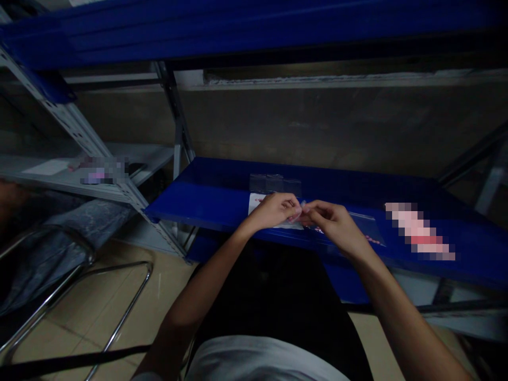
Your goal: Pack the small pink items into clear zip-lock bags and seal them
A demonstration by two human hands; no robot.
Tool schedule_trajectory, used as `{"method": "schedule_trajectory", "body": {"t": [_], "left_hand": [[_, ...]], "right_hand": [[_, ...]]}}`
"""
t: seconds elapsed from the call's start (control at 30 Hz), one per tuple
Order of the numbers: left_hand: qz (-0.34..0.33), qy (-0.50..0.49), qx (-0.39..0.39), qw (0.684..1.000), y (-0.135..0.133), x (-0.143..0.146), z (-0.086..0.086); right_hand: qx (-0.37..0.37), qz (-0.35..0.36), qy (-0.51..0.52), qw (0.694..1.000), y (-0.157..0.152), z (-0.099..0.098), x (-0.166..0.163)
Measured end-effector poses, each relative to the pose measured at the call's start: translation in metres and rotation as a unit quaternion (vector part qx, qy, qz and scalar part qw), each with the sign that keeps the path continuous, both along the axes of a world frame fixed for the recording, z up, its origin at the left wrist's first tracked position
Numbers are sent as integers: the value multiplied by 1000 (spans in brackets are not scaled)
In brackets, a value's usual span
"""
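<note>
My left hand and my right hand meet over the front edge of a blue shelf board. Both pinch a small clear plastic bag between their fingertips; what is in it is too small to tell. Under the hands lies a white printed slip. A larger clear bag with red print lies flat just right of my right hand. Several small clear bags lie in a pile on the shelf behind my hands.
A blue shelf beam runs overhead. A grey metal rack with papers stands at the left, its upright slanting down. A chrome-framed chair stands on the tiled floor at lower left. A concrete wall closes the back.
</note>
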State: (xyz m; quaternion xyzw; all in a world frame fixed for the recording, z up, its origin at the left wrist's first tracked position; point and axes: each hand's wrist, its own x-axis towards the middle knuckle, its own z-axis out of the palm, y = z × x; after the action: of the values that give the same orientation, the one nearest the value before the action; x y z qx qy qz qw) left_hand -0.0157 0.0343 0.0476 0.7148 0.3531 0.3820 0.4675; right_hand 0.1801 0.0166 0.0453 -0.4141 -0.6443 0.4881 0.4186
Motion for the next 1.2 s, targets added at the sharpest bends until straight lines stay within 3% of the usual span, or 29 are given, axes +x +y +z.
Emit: {"method": "schedule_trajectory", "body": {"t": [0.17, 0.33, 0.43, 0.63, 0.77, 1.0, 1.2], "left_hand": [[51, 103, 114, 987, -12, -2, 9], [22, 108, 77, 991, -8, -7, 9], [46, 119, 82, 988, -8, -7, 9], [124, 231, 201, 944, -18, 0, 13], [176, 282, 209, 920, -20, 2, 16], [122, 253, 259, 924, -30, 7, 21], [135, 222, 232, 937, -26, 12, 17]], "right_hand": [[17, -1, -30, 999, 0, -2, -3], [13, 13, -32, 999, 3, -6, 0], [46, 3, -80, 996, 4, -7, 0], [174, -99, -240, 950, -6, 2, -7], [207, -138, -275, 929, -12, 4, -14], [245, -220, -301, 895, -15, 0, -24], [280, -203, -268, 899, -19, 4, -26]]}}
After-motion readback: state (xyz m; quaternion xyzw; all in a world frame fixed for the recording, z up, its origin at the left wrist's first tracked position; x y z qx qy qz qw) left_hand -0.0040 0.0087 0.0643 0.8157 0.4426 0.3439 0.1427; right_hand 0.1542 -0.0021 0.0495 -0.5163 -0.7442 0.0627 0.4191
